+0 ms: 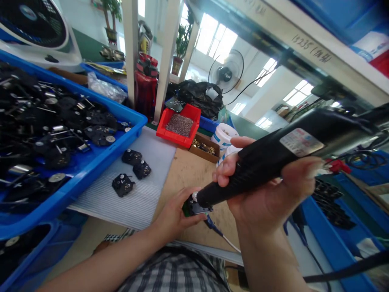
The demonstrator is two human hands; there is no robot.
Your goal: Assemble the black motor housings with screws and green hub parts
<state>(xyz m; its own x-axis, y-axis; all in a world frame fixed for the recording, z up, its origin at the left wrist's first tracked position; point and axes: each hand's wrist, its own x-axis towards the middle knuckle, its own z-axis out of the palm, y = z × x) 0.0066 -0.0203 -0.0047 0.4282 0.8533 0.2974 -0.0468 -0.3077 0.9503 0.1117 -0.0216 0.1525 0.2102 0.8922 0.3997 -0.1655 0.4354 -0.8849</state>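
Note:
My right hand [270,194] is wrapped round a black electric screwdriver [258,162] with a white label, tilted with its nose down to the left. Below that nose lies a small black part [192,206] with a round silver piece and something green at its edge. Thumb and fingers of my left hand [174,215] grip this part from the left, above the wooden board [170,182]. The screwdriver's tip is hidden, so I cannot tell whether it touches. Three similar black parts [123,185] lie on the ribbed white sheet to the left.
A blue tray [133,125] piled with black parts stands at the left. Behind the board are a red bin [161,132] of small metal pieces, a cardboard box [214,157] of brassy pieces and white tubs [223,136]. A shelf beam [304,36] crosses above; blue trays [322,231] stand right.

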